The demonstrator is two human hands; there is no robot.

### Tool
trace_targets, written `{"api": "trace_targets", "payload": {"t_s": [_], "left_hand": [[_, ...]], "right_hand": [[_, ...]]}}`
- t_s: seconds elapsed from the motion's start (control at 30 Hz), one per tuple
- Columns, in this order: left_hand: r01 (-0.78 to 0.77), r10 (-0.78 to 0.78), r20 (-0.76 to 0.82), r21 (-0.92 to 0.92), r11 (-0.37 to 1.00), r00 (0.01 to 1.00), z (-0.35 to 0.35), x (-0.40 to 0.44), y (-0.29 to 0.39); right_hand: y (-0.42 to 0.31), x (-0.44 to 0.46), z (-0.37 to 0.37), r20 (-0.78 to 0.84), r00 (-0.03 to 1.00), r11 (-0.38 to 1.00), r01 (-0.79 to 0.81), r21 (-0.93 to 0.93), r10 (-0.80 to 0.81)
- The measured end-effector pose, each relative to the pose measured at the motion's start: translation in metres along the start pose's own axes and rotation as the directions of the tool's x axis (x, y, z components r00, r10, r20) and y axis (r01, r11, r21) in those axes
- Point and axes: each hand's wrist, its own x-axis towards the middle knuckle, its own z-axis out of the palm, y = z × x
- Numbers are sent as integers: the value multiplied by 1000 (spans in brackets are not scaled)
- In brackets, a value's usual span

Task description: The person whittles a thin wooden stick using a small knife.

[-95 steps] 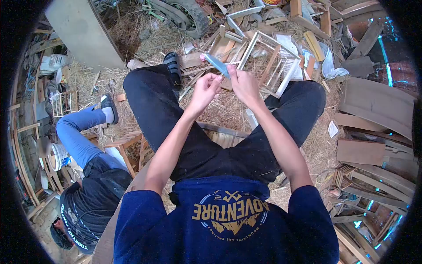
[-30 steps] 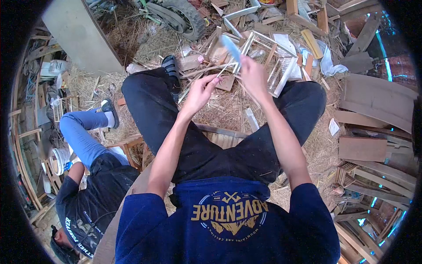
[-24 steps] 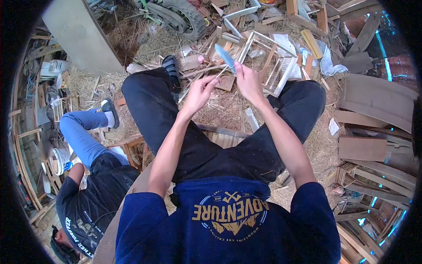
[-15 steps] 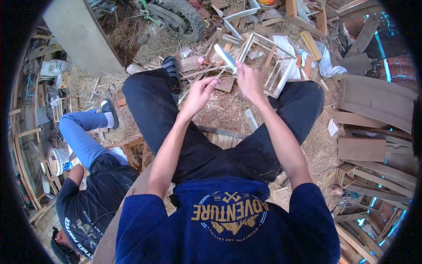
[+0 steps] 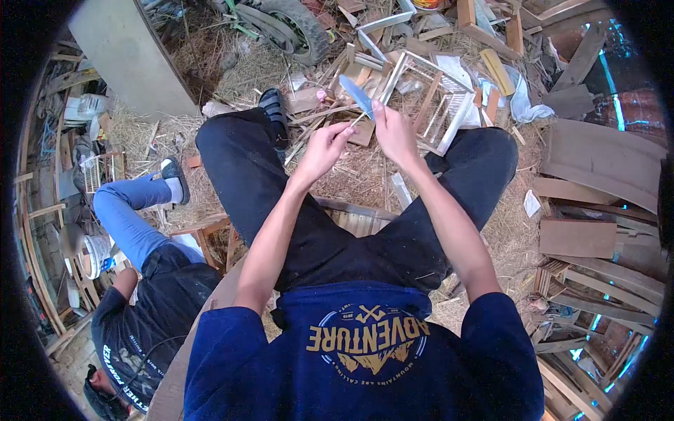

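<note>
My right hand point(image 5: 395, 133) is closed around the handle of a knife, and the broad blade of the knife point(image 5: 357, 95) points up and to the left. Pinched in the fingers of my left hand point(image 5: 324, 149) is a thin wooden stick point(image 5: 358, 120), whose far end meets the knife near my right thumb. Both hands are close together above the straw floor, between my knees. The knife handle is mostly hidden in my right hand. Just beyond my right hand lies a white slatted wooden frame point(image 5: 449, 119).
At left sits another person point(image 5: 158, 295) in a black shirt and blue trousers. A tyre point(image 5: 298, 35) lies at the top, near a leaning board point(image 5: 130, 59). Wood scraps and straw cover the floor. Planks point(image 5: 579, 238) are stacked at right.
The knife blade has tilted and dropped slightly, and its flat face now shows bluish. Both hands stay nearly in place, still holding the knife and the stick.
</note>
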Motion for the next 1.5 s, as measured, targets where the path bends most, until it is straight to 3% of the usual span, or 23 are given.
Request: {"api": "trace_targets", "payload": {"t_s": [0.03,0.13,0.23,0.27,0.3,0.4,0.53,0.57,0.6,0.67,0.8,0.83,0.93,0.97,1.03,1.07,1.1,1.17,1.27,1.3,1.4,1.5], "left_hand": [[5,-5,4,43,999,1000,0,0,0],[-351,336,-184,-53,935,924,18,14,-25],[-145,128,-135,-121,982,982,14,10,-23],[-134,122,-115,-105,985,986,13,10,-18],[-123,114,-95,-88,989,989,11,7,-13],[-174,158,-113,-146,974,981,16,6,-12],[-116,102,-118,-119,986,988,13,12,-16],[-89,79,-107,-99,991,991,11,10,-16],[-60,53,-97,-77,995,994,8,9,-14],[-127,116,-101,-105,986,988,11,12,-16],[-185,173,-116,-98,978,978,14,10,-18],[-191,181,-114,-81,978,977,12,10,-17],[-164,153,-116,-95,982,981,11,9,-9],[-189,173,-138,-113,975,975,14,12,-13],[-213,182,-180,-171,962,967,18,14,-22],[-138,117,-143,-149,979,983,16,15,-24],[-65,51,-110,-125,990,993,11,11,-18],[28,-34,-66,-98,995,997,7,7,-7],[-314,296,-228,-44,949,927,20,22,-34],[-337,318,-267,-29,941,910,21,24,-33],[-131,107,-153,-152,980,982,15,19,-26],[-209,189,-168,-110,972,967,16,21,-28]], "right_hand": [[-1,7,-10,76,993,996,-82,-39,85],[8,28,-13,-9,971,965,-238,113,240],[-10,-4,0,38,996,995,-88,56,86],[-13,-7,-1,52,998,999,-33,33,31],[-13,0,-10,130,988,996,-85,4,84],[-1,21,-14,-47,978,978,-198,73,202],[-13,-5,2,53,998,999,-40,-25,42],[-15,-1,-5,96,992,993,-71,-94,80],[-8,7,-7,62,989,991,-131,-28,133],[11,27,-9,14,969,962,-246,117,246],[-1,-6,11,26,1000,1000,-8,6,8],[0,-2,7,82,996,999,-35,-27,37],[6,29,-11,74,953,946,-302,120,295],[14,33,-7,-17,979,971,-201,130,205],[0,7,3,107,988,993,-115,20,112],[-8,-1,6,165,984,998,-60,-37,65],[-15,-4,7,147,984,990,-113,88,99],[-17,2,-5,190,974,992,-127,-6,126],[-9,9,-1,230,963,988,-150,31,139],[-11,7,-2,226,964,986,-156,50,141],[-8,8,-6,263,957,982,-151,110,117],[-3,9,-6,294,955,982,-86,170,33]]}}
